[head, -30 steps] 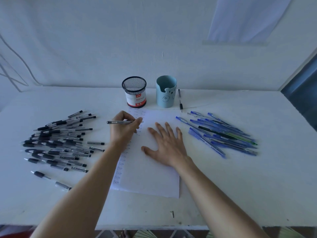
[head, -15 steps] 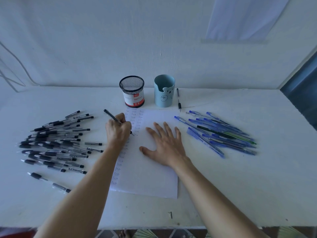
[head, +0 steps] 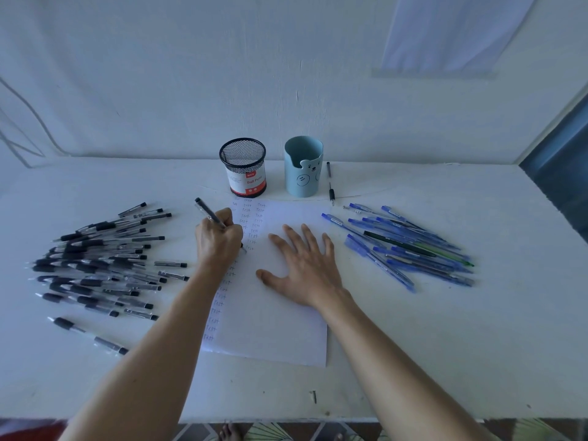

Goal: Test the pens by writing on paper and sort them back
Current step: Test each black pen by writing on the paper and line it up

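Note:
A white sheet of paper [head: 280, 326] lies in the middle of the table, with rows of the word "Test" down its left part. My left hand [head: 218, 241] grips a black pen [head: 208, 213] in a writing hold, tip down on the paper near the second column of words. My right hand [head: 304, 268] lies flat on the sheet with fingers spread. A heap of black pens [head: 101, 265] lies to the left. A heap of blue pens [head: 404, 246] lies to the right.
A black mesh pen cup [head: 243, 168] and a light blue bear cup [head: 303, 167] stand behind the paper. One black pen [head: 331, 183] lies right of the blue cup. A lone black pen [head: 89, 335] lies near the front left. The table's front edge [head: 318, 420] runs below.
My left hand turned the pen from lying level above the paper into a writing hold, then moved its tip a little down the sheet. The right hand stayed flat.

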`<control>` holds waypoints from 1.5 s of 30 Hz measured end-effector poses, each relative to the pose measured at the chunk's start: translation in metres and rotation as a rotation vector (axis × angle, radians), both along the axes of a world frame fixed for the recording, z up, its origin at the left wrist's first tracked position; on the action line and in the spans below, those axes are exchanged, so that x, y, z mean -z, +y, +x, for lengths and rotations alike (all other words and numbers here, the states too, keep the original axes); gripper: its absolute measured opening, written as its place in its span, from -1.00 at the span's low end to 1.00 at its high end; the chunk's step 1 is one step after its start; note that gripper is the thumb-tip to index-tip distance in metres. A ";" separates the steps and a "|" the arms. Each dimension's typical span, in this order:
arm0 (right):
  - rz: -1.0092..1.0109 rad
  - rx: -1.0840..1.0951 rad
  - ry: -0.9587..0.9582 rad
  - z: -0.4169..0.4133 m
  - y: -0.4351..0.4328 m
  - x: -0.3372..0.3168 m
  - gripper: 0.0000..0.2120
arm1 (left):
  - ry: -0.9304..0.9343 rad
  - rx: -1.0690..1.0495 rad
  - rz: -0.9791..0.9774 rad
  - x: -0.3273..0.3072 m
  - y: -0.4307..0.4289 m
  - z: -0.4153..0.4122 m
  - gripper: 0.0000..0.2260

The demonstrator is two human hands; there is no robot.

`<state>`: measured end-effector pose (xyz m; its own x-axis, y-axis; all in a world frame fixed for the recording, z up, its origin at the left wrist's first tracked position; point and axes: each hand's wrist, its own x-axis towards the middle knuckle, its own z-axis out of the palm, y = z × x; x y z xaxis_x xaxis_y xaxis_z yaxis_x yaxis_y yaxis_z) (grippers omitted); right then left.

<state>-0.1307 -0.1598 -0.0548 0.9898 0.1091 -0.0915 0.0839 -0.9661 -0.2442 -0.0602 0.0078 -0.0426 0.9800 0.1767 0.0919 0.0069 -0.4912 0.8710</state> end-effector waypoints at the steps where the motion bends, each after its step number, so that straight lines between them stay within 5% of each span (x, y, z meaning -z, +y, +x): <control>1: 0.000 0.001 0.002 0.000 0.000 0.000 -0.24 | 0.002 -0.001 -0.003 0.001 0.000 0.001 -0.79; 45: 0.014 0.012 -0.019 0.001 0.000 0.002 -0.23 | 0.006 0.035 0.042 -0.003 -0.006 -0.006 -0.77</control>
<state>-0.1300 -0.1593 -0.0568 0.9925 0.0987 -0.0717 0.0772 -0.9635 -0.2565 -0.0658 0.0013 -0.0391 0.9861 0.1382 0.0925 -0.0057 -0.5276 0.8494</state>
